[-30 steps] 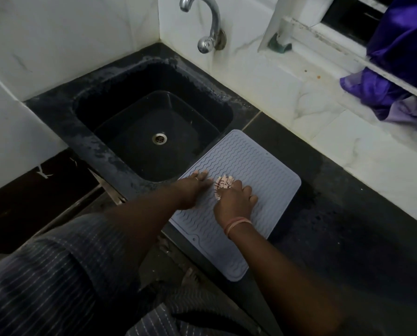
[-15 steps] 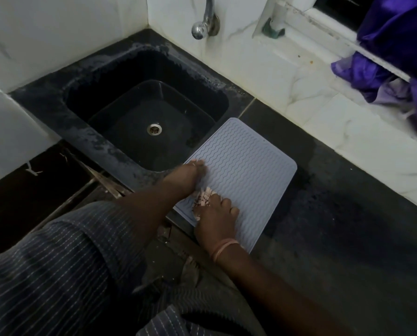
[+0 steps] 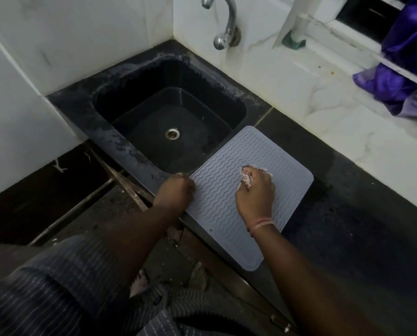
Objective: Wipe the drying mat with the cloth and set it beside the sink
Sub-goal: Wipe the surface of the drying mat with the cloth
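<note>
Right of the black sink (image 3: pixel 139 110), at frame centre, the grey drying mat (image 3: pixel 226 202) lies on the dark worktop (image 3: pixel 362 226) under white tiled walls. Left hand (image 3: pixel 176 192) curls on its left edge; right hand (image 3: pixel 255 192) grips the bunched cloth (image 3: pixel 246 178) mid-mat.

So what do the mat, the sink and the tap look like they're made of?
Drying mat: likely silicone or soft rubber, matte grey, with moulded wavy ridges. Sink: dark stone or composite, dull, its rim rough and scuffed pale. Tap: metal, shiny chrome-like, showing bright highlights.
</note>
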`<state>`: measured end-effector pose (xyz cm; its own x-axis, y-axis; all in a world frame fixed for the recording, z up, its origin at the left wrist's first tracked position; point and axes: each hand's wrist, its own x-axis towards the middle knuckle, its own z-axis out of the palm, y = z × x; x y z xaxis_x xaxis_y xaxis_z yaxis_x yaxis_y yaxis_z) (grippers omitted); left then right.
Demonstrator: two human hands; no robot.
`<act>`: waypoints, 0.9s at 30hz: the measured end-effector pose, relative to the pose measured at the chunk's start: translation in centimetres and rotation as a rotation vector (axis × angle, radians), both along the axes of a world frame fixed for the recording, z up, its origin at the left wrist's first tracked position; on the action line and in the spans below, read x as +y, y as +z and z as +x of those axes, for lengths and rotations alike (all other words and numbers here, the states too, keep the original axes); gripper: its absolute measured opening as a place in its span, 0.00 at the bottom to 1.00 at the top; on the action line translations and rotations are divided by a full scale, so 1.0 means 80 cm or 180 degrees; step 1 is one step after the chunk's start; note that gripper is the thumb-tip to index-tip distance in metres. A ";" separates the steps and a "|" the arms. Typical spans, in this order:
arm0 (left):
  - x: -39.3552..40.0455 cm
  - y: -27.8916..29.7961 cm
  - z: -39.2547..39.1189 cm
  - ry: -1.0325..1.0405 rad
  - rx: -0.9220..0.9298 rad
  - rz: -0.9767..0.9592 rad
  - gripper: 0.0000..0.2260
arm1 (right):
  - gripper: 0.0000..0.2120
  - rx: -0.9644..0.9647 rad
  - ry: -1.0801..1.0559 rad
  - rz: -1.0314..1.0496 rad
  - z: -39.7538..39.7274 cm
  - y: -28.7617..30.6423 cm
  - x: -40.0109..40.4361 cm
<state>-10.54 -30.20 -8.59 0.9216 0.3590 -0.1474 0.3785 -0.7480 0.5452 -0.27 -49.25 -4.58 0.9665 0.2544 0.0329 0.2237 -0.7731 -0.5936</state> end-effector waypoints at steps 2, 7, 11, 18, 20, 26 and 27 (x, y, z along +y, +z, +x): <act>-0.005 -0.001 -0.004 0.0084 0.0148 -0.0133 0.12 | 0.20 -0.0236 0.0796 -0.0469 -0.011 -0.003 0.011; -0.008 -0.001 0.003 0.0104 0.0213 0.0214 0.11 | 0.18 -0.0743 0.2588 -0.1925 -0.070 -0.030 0.030; -0.009 -0.002 0.005 0.0075 0.0267 0.0277 0.10 | 0.17 -0.1237 0.2624 -0.1926 -0.058 -0.034 0.021; -0.010 -0.004 -0.004 -0.0052 0.0214 0.0209 0.10 | 0.26 -0.1419 0.2738 -0.2414 0.034 -0.025 0.002; -0.011 -0.005 -0.004 -0.0018 0.0199 0.0203 0.11 | 0.28 -0.1359 0.2677 -0.2601 0.064 -0.022 -0.005; -0.016 0.000 0.001 0.0087 0.0321 0.0251 0.13 | 0.25 -0.1100 0.1923 -0.2767 0.128 -0.021 -0.012; -0.017 0.001 0.002 0.0128 0.0335 0.0255 0.13 | 0.25 -0.0979 0.1738 -0.2701 0.132 -0.023 -0.014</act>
